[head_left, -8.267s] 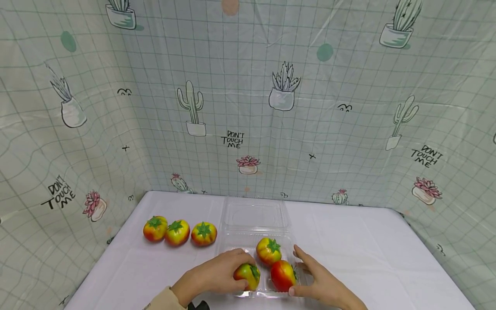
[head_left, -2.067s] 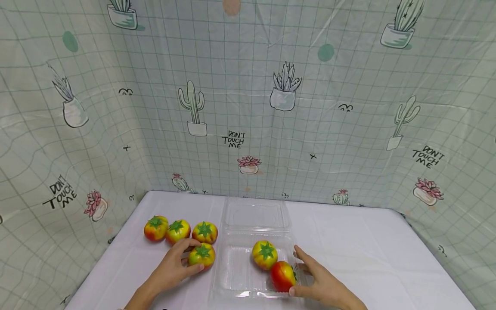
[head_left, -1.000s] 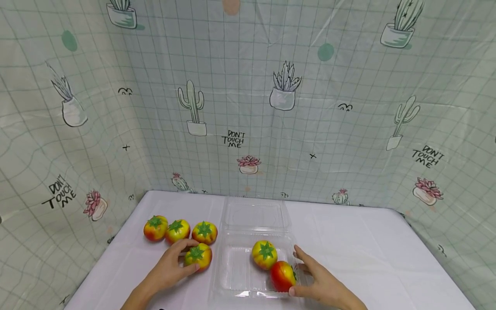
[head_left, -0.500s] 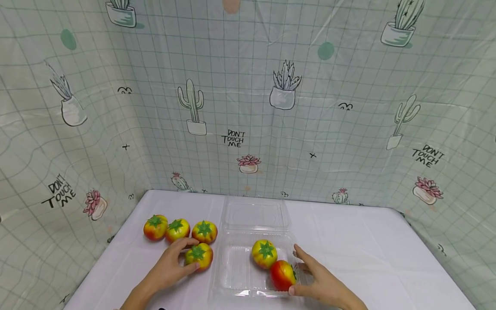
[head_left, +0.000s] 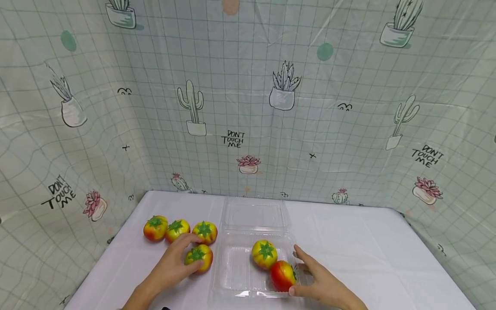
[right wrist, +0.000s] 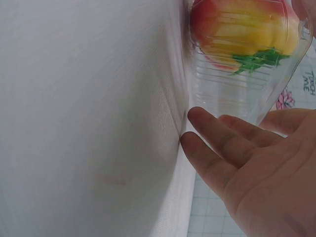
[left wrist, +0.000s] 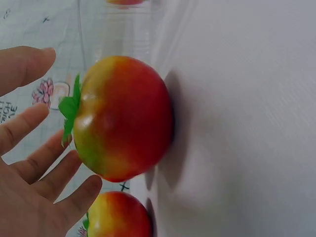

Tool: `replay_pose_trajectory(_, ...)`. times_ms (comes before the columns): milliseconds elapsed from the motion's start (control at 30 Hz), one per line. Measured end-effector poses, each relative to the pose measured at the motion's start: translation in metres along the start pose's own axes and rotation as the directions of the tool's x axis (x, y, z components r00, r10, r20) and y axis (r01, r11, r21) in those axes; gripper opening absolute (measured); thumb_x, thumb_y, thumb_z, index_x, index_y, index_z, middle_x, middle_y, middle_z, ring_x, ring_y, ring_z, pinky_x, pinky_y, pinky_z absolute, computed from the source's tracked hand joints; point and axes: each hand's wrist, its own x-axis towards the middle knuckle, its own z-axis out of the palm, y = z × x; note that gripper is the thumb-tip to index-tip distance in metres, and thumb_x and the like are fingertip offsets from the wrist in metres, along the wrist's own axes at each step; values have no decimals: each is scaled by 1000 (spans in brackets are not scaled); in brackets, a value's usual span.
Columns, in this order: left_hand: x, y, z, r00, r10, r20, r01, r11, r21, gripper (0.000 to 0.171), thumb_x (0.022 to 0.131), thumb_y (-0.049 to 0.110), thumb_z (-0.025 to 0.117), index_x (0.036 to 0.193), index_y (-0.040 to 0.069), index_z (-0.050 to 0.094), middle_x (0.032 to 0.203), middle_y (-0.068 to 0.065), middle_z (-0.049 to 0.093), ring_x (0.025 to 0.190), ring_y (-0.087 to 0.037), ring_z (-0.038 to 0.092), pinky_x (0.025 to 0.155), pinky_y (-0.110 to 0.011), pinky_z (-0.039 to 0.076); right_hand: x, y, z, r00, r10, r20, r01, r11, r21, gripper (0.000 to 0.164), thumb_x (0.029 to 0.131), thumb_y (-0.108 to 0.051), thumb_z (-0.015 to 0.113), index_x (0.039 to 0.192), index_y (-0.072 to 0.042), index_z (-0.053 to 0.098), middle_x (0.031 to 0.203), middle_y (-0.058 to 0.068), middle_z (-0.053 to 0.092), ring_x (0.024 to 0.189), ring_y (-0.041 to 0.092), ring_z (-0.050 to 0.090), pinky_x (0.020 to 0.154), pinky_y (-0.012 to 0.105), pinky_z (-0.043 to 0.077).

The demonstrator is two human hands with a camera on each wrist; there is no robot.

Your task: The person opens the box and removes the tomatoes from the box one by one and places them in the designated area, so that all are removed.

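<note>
A red-and-yellow tomato with a green star-shaped leaf top stands on the white table, left of the clear plastic clamshell container. My left hand hovers around it with spread fingers; the left wrist view shows a gap between fingers and tomato. Inside the container are two more tomatoes, one upright and one tipped on its side. My right hand rests at the container's right side, its thumb at the front right corner. In the right wrist view its fingers extend loosely beside the wall.
Behind my left hand three tomatoes stand in a row: a left one, a middle one and a right one. The container's lid lies folded back towards the cactus-print curtain. White tablecloth stretches to the right.
My left hand has moved a tomato from the container's front left onto the table, shifted it slightly left, and now loosened its fingers from it. The right hand has stayed put.
</note>
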Motion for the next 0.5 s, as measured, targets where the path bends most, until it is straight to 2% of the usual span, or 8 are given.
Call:
replay_pose_trajectory(267, 5, 17, 6, 1000, 25, -9, -25, 1000, -1, 41, 76, 11, 80, 111, 21, 62, 118, 5, 55, 120, -16, 45, 108, -46, 34, 0, 0, -1, 1000, -5, 11, 5, 1000, 8, 102, 76, -45, 75, 154, -16, 15, 151, 20, 30, 126, 44, 42, 88, 62, 46)
replay_pose_trajectory(500, 8, 30, 16, 996, 89, 23, -88, 996, -30, 43, 76, 14, 79, 113, 25, 61, 120, 11, 53, 116, -14, 47, 103, -46, 40, 0, 1, -1, 1000, -1, 16, 0, 1000, 25, 103, 75, -44, 76, 154, -14, 16, 151, 20, 31, 126, 43, 42, 88, 61, 46)
